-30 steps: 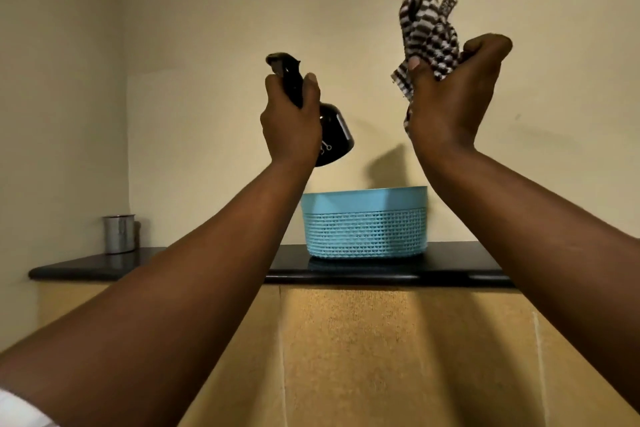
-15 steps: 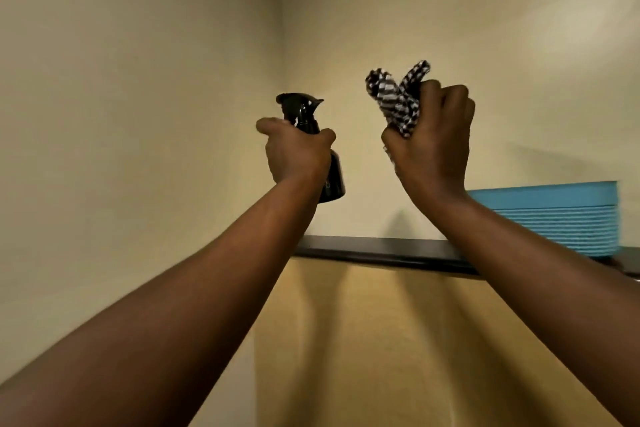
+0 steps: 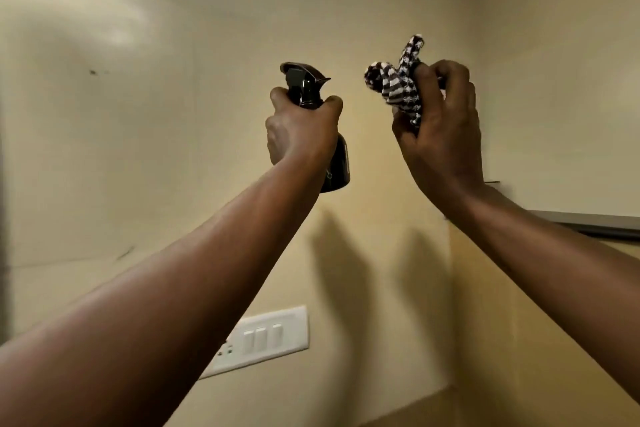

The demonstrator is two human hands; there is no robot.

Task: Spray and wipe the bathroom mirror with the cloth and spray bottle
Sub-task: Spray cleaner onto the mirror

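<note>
Tight around the neck of the black spray bottle (image 3: 334, 163) goes the left hand (image 3: 300, 130) — the bottle stands upright in the air, its nozzle up top. Just beside it, the right hand (image 3: 441, 128) squeezes a bunched striped cloth (image 3: 398, 83), and two ends poke out above the fingers. Both arms reach up toward a cream wall (image 3: 207, 114). Low down on that wall sits a white switch plate (image 3: 263, 340) — a dark shelf edge (image 3: 595, 224) peeks out at the right.
</note>
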